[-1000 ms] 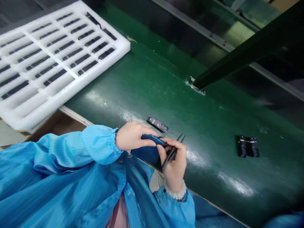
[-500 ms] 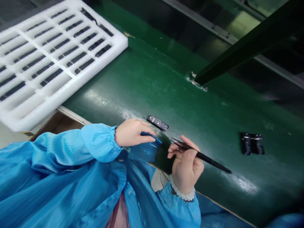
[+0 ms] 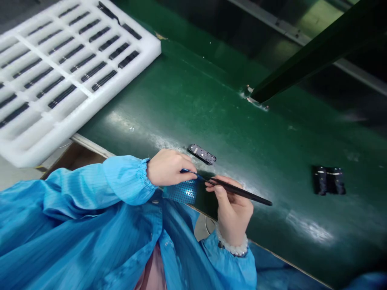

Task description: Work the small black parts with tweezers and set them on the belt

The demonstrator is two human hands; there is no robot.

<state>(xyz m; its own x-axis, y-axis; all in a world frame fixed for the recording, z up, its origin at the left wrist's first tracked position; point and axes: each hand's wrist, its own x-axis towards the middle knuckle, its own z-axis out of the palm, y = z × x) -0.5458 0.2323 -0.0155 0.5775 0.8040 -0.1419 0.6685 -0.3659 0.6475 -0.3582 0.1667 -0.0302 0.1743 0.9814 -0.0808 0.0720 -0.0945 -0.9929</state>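
While the left hand [image 3: 167,167] pinches the upper edge of a blue perforated sheet [image 3: 181,191] at the near edge of the green bench [image 3: 196,100], its fingers closed on it, the right hand [image 3: 232,209] grips black tweezers [image 3: 242,192] just to the right. The tweezers lie almost level, their tips pointing left and meeting the sheet's upper edge beside the left fingertips. A small black part [image 3: 202,154] lies on the bench just beyond the hands. Two dark pieces [image 3: 329,180] sit side by side well to the right. A white foam tray [image 3: 75,117] with rows of black strips rests at the far left.
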